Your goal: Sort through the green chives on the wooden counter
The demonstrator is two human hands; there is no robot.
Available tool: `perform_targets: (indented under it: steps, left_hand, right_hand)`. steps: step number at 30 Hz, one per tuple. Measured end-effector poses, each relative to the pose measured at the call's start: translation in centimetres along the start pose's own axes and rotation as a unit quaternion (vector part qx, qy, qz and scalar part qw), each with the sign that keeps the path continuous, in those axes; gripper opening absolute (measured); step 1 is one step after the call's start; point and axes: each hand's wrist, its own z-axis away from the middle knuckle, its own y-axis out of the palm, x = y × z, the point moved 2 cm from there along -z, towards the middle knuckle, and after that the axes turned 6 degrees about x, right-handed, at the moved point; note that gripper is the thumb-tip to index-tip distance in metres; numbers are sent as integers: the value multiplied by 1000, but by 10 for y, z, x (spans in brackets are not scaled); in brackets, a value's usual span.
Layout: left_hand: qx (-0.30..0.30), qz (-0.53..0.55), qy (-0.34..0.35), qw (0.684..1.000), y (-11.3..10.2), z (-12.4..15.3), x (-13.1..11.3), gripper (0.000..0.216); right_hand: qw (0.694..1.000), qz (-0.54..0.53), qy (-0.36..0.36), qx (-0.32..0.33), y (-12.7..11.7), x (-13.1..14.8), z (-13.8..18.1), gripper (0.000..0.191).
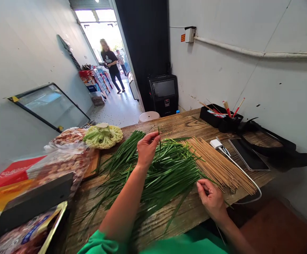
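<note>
Here, item by item, was the table as it stood.

1. Left hand (146, 148): raised over the greens, thumb and forefinger pinched shut on a single chive leaf (159, 138), which stood nearly upright above the heap.
2. Right hand (211, 198): low at the near edge, just beside the near ends of the sticks, fingers curled in together against the thumb. What they pinched, if anything, could not be made out.
3. Chive heap (169, 169): loose long leaves fanned across the middle of the wooden table (166, 220), between the two hands.
4. Bamboo skewers (218, 164): a bare bundle lying to the right of the greens, its edge touching them.
5. Cauliflower (103, 136): on a board at the far left, beside bagged food (63, 160).
6. White charger (216, 143), its cable trailing off the table edge, and a dark phone (248, 155), both right of the sticks.
7. Black tray (214, 116) holding chopsticks, against the wall.
8. A person (112, 68) stood well apart in the far doorway.

Progress, as judged: no skewer showed any greens on it and no finished pile was in view, so the work looked to be at its start, with nearly the whole heap unhandled.
</note>
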Motion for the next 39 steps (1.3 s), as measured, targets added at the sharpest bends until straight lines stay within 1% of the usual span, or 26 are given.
perform_targets:
  steps: [2,3,4,5,6,7,8,9,10,11,12,14,18,22,25,28,30,33,36,39]
  left_hand:
    - [-13,-41,26,999,1,1,2,37]
    - [-5,-78,44,996,2,1,1,34]
    - [22,-124,66,990,3,2,-1,28]
    - [70,-175,88,978,4,3,-4,21]
    - [133,-228,104,959,5,4,-7,16]
    - [203,-278,111,932,6,6,-10,14]
    - [268,-321,109,902,7,8,-11,14]
    - [319,-358,100,872,7,10,-12,13]
    - [353,-388,86,847,6,12,-11,13]
    - [371,-413,72,829,6,13,-9,12]
    - [380,-430,58,817,5,14,-6,11]
    - [385,-445,34,808,3,14,1,8]
    - [388,-436,10,812,4,14,11,9]
    - [390,-398,0,830,8,13,8,12]
    - [358,-378,4,854,16,16,5,15]
    - [322,-392,25,861,30,22,4,18]
    - [314,-392,34,864,39,27,5,21]
    - [305,-357,26,882,49,34,6,22]
    - [282,-325,17,903,54,37,5,21]
    - [276,-318,20,907,57,38,4,20]
  right_hand:
    - [1000,1,-8,-6,-1,1,0,21]
    - [1000,2,-12,-10,-1,2,-1,21]
    - [1000,3,-15,-11,-1,2,-1,21]
    - [1000,3,-16,-12,-1,2,-1,21]
    - [1000,2,-15,-11,-1,2,-1,21]
    - [1000,0,-13,-11,-1,1,-2,21]
    - [1000,-2,-11,-10,-1,1,-1,21]
    - [1000,-4,-10,-10,-1,0,-1,21]
    - [1000,-5,-9,-10,0,-1,-1,21]
    - [1000,-5,-8,-10,0,-2,-1,21]
    - [1000,-4,-8,-10,0,-2,-1,22]
    - [1000,-1,-8,-11,1,-3,-1,22]
    - [1000,-5,-11,-12,1,-2,-1,22]
    - [1000,-10,-11,-10,1,-1,-2,21]
    - [1000,-9,-10,-6,1,0,-2,21]
    - [1000,-1,-12,-9,1,0,-1,22]
    - [1000,9,-11,-11,0,0,0,22]
    - [1000,23,-11,-9,-1,0,1,22]
    - [999,27,-14,-9,-1,1,0,22]
    - [999,28,-19,-16,-1,2,0,22]
